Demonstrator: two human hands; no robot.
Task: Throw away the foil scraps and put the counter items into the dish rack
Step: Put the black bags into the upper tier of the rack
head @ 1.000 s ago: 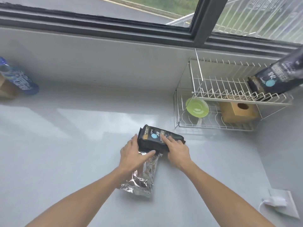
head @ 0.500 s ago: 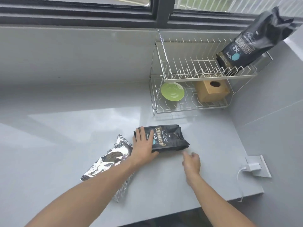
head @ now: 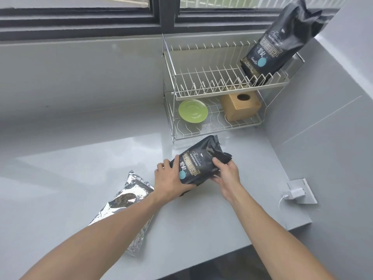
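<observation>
Lying nearest on the grey counter (head: 201,219), a crinkled silver foil bag (head: 129,201) stretches from near left toward the middle, partly covered by the person's left forearm; a dark patch shows on its upper face. Just beyond it, both hands close on a black coffee bag (head: 198,162) that is tilted, its top end pointing far and right. The left hand (head: 171,178) wraps the bag's near-left end, thumb across the printed front beside the blue dot, fingers curled along the edge. The right hand (head: 225,174) clasps the right side, fingers bent over the crumpled top fold. Whether the bag touches the counter under the hands cannot be told. At the right, on the wall, a white charger (head: 295,194) sits in a socket plate.

Farther back stands a two-tier wire dish rack (head: 201,96) against the far wall. Its lower tier holds a green plate (head: 192,111) at the left and a wooden box (head: 240,106) with a round hole at the right. On the upper tier's right end a second black coffee bag (head: 280,39) leans upright toward the corner. A dark-framed window (head: 80,19) runs behind.
</observation>
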